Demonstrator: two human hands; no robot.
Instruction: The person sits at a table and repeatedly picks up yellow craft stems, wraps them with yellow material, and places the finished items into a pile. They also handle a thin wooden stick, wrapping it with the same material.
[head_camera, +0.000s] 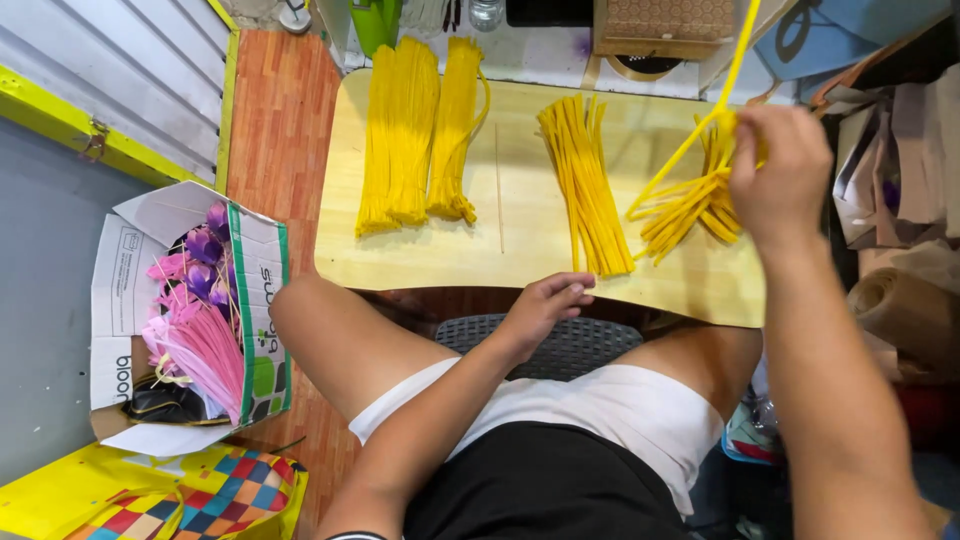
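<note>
A seated person's right hand (778, 170) grips a bundle of yellow pipe cleaners (690, 205) above the wooden table's (520, 245) 3 o'clock edge, while the left hand (548, 303) rests loosely curled and empty at its 6 o'clock edge; bare board lies between the loose pile (588, 185) and taller bunches (420, 130)

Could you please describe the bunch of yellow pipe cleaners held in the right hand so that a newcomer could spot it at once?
Start at the pale wooden table and go to its right end. There the right hand grips a bunch of yellow pipe cleaners above the tabletop. Unlike the flat-lying yellow bundles, it fans out leftward, with one strand rising upward.
</note>
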